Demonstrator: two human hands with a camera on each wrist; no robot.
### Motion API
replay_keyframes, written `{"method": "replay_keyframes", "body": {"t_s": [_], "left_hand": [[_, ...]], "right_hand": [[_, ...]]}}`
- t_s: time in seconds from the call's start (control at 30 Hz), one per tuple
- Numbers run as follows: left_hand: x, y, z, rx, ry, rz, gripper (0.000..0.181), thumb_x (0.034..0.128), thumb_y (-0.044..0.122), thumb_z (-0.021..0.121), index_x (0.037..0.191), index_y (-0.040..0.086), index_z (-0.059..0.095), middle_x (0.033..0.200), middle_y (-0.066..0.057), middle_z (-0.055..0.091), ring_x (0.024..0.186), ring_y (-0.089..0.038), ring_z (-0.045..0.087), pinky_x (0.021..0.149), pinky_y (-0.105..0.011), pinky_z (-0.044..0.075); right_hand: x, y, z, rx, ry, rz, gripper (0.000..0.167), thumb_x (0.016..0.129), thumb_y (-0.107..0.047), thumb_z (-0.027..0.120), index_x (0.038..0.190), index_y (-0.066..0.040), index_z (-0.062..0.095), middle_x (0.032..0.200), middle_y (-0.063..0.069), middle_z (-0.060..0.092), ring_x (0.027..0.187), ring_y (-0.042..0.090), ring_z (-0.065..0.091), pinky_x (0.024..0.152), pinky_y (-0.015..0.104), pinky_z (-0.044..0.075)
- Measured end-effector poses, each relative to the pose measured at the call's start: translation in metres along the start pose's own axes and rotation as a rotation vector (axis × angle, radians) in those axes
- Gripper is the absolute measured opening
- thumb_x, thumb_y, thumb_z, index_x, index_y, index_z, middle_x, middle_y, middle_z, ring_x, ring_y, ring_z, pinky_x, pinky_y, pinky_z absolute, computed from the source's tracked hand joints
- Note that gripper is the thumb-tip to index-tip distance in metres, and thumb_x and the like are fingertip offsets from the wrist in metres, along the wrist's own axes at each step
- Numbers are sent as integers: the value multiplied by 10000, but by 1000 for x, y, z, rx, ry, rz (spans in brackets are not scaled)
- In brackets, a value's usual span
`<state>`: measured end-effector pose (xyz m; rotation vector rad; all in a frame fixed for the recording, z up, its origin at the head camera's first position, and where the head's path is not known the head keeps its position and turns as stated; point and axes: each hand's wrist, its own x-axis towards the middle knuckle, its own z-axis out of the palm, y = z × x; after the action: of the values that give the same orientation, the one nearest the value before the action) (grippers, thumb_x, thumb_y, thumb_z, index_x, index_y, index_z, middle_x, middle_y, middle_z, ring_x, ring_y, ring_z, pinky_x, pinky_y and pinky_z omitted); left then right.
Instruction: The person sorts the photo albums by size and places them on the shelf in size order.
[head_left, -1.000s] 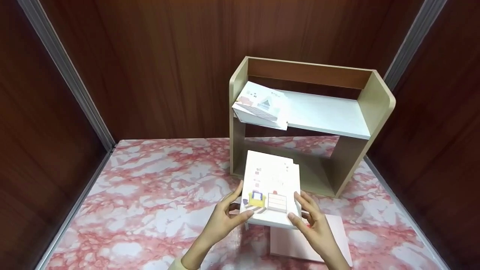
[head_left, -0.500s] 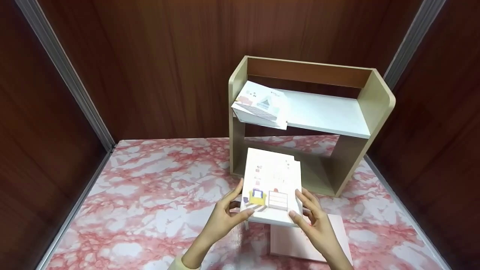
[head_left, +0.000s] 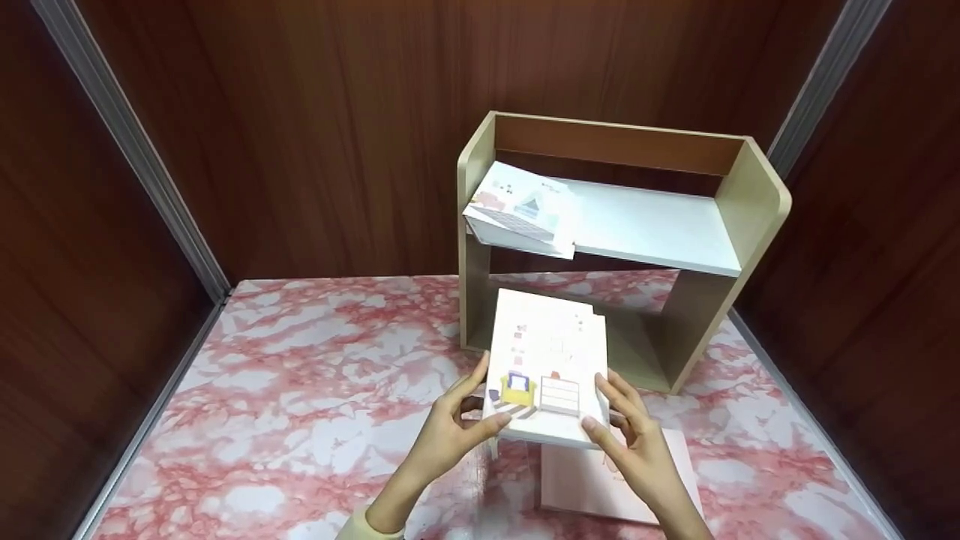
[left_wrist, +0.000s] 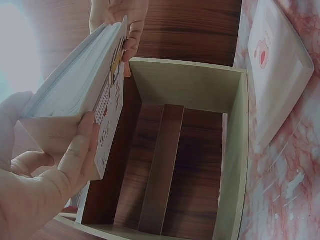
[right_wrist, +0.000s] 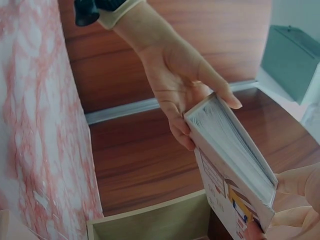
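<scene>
Both hands hold up a thick white hardcover book (head_left: pixel 551 360) in front of the small bookshelf. A yellow armchair and a drawer unit are drawn on its cover. My left hand (head_left: pixel 444 435) grips the left side, thumb on the cover's lower corner. My right hand (head_left: pixel 636 442) grips the right side, thumb and fingertips on the cover. In the left wrist view, the book (left_wrist: pixel 75 85) shows its page edges, with the near hand (left_wrist: pixel 50 185) around one end. The right wrist view shows the page block (right_wrist: pixel 232 142) between the covers and the opposite hand (right_wrist: pixel 175 85) pinching its far edge.
The two-tier bookshelf (head_left: pixel 731 315) stands at the back right. Another white book (head_left: pixel 525 206) lies slanted at the upper shelf's left end, jutting past its front edge. A pale pink book (head_left: pixel 570 484) lies on the marbled table (head_left: pixel 300 420), partly below my right forearm. Wood-grain panels (head_left: pixel 300 135) surround the table.
The held book has risen slightly in the head view, toward the shelf and a little right, both hands moving with it. More of the pink book's cover shows. The shelved book stays put.
</scene>
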<state>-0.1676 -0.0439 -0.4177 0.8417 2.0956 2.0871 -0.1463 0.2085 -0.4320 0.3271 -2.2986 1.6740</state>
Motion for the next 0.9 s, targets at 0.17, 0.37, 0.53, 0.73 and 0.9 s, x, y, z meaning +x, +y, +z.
{"method": "replay_keyframes", "body": {"t_s": [0.17,0.37,0.53,0.73,0.9], "left_hand": [[1,2,-1,5,-7,13,765,878,83,618,1477,38,143,1411,-213,312,1011,-244,529,759,-289,547],[2,3,-1,9,-8,19,764,878,78,620,1478,48,149,1442,-216,273,1017,-248,533,751,-282,548],[2,5,-1,1,5,19,763,873,71,623,1478,56,158,1427,-207,303,1028,-260,541,755,-291,549],[2,5,-2,-6,11,17,766,870,69,628,1478,70,164,1433,-213,294,1024,-260,548,743,-296,553],[3,6,-2,-14,16,14,765,866,67,635,1478,83,176,1409,-210,324,1028,-253,556,741,-305,554]], "right_hand": [[1,-2,-1,16,-11,-14,551,854,-57,651,1368,-65,453,1473,191,255,1277,309,329,903,110,364],[1,-2,-3,29,-38,-45,559,864,-47,634,1380,-23,419,1479,216,219,1338,368,231,920,100,346],[1,-3,-3,25,-26,-58,553,857,-31,637,1371,-25,434,1472,222,237,1307,259,298,912,106,366],[1,-3,-2,20,-12,-85,549,845,-11,645,1358,-17,450,1460,232,257,1227,25,376,892,115,397],[2,-4,-3,14,-14,-80,551,847,-16,645,1361,-20,447,1461,238,249,1252,131,368,897,110,391]]}}
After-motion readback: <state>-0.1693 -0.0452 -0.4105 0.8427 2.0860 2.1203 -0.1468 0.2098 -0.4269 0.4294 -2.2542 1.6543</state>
